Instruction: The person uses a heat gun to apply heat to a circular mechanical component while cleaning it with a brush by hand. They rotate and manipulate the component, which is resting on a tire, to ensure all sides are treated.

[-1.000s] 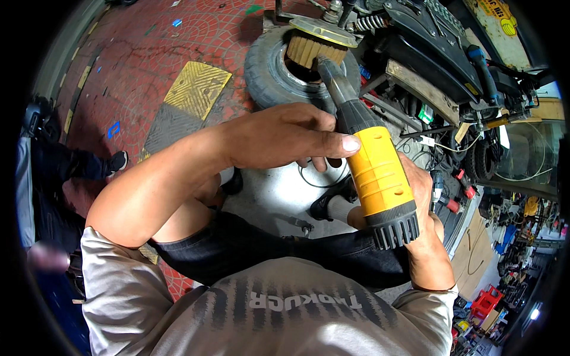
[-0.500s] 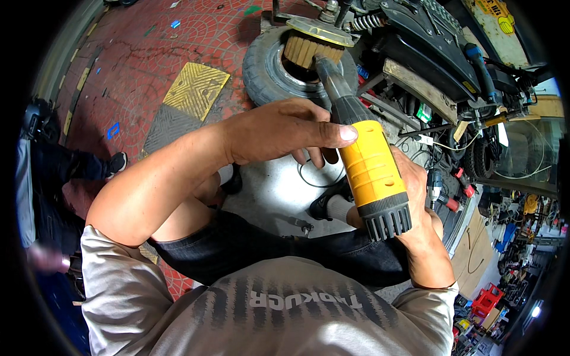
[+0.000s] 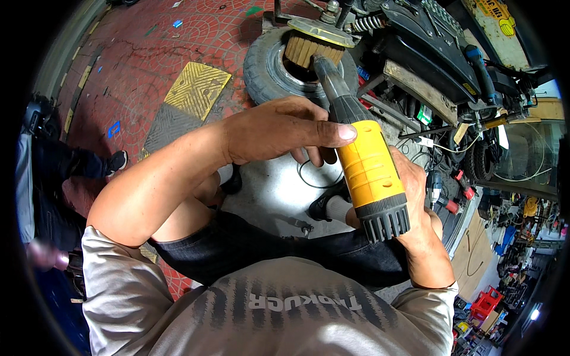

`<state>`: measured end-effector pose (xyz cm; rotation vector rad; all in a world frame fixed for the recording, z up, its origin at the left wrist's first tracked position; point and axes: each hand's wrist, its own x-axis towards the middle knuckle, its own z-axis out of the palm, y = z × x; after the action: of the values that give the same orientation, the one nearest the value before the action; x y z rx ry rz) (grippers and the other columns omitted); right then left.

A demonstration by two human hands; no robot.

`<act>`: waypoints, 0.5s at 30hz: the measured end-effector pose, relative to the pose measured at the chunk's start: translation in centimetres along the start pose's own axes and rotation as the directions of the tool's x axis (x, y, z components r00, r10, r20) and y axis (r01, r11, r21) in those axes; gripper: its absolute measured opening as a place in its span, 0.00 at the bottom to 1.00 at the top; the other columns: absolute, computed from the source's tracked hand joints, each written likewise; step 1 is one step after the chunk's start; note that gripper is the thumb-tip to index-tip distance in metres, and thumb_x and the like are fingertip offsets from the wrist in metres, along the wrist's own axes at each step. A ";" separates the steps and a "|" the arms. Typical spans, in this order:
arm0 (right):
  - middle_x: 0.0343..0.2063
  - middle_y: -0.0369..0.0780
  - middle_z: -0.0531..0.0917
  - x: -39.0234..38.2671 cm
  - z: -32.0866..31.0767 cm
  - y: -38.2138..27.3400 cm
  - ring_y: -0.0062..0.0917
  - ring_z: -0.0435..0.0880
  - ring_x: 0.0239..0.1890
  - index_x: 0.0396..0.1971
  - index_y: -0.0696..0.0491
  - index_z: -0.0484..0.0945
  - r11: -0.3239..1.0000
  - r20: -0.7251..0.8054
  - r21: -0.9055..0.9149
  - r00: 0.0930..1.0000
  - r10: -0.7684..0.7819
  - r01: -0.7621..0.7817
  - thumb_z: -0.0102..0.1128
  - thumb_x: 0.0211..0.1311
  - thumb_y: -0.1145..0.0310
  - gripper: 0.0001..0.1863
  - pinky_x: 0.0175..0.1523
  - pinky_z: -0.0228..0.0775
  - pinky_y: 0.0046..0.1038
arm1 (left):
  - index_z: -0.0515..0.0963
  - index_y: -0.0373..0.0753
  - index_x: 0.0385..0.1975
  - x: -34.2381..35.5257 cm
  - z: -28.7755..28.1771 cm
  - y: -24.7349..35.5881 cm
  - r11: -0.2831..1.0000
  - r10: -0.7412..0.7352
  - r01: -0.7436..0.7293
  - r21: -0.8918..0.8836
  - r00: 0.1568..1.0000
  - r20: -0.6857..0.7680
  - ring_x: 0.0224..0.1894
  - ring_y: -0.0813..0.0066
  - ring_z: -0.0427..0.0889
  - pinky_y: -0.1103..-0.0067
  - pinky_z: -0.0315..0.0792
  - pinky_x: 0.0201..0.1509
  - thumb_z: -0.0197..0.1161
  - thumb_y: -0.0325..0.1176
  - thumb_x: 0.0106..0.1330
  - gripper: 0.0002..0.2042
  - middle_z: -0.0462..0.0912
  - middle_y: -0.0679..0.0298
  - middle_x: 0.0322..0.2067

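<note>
A yellow and black heat gun (image 3: 374,169) hangs over my lap, its metal nozzle pointing away toward a wooden block (image 3: 309,50). My left hand (image 3: 285,127) is closed at the gun's front left, with the thumb pressed on the yellow casing and the other fingers curled below. Behind the casing, my right hand (image 3: 409,175) wraps the gun from the right side; its fingertips and the handle are hidden. The block has a round yellow-rimmed plate (image 3: 320,31) on top and sits over a tyre (image 3: 258,74) lying on its side.
A black vehicle part with a coil spring (image 3: 368,22) stands beyond the tyre. Cordless power tools (image 3: 436,184) and cables lie at the right. Someone's dark-clad leg and shoe (image 3: 117,161) are at the left, near a yellow and black ramp (image 3: 196,89).
The heat gun's rear end has shifted very slightly left. Both hands keep their places on it.
</note>
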<state>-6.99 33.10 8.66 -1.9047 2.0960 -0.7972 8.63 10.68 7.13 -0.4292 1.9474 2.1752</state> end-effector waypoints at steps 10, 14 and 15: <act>0.27 0.43 0.81 -0.1 0.2 0.0 0.41 0.85 0.29 0.42 0.56 0.83 1.000 -0.001 -0.013 1.000 -0.013 0.013 0.80 0.48 0.57 0.24 0.34 0.78 0.39 | 0.86 0.34 0.43 0.0 0.5 -0.8 1.000 0.017 -0.017 -0.002 0.999 -0.032 0.40 0.76 0.86 0.78 0.78 0.44 0.66 0.62 0.70 0.30 0.86 0.61 0.34; 0.27 0.43 0.82 -0.1 -0.1 -0.1 0.41 0.85 0.29 0.41 0.56 0.83 1.000 0.023 -0.005 1.000 -0.009 0.009 0.81 0.47 0.57 0.25 0.34 0.78 0.39 | 0.86 0.34 0.43 0.0 0.6 -0.6 1.000 0.027 -0.028 -0.011 0.999 -0.018 0.39 0.75 0.86 0.78 0.78 0.44 0.66 0.63 0.70 0.30 0.86 0.61 0.34; 0.27 0.43 0.81 -0.1 -0.1 0.0 0.41 0.85 0.29 0.41 0.56 0.83 1.000 0.024 -0.005 1.000 -0.012 0.012 0.81 0.47 0.57 0.25 0.34 0.78 0.39 | 0.86 0.34 0.43 0.0 0.6 -0.7 0.999 0.024 -0.025 -0.021 1.000 -0.018 0.39 0.75 0.87 0.78 0.79 0.44 0.66 0.62 0.70 0.30 0.86 0.61 0.34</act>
<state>-6.98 33.22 8.73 -1.9221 2.0764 -0.7677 8.76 11.37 6.54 -0.4324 1.9501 2.2169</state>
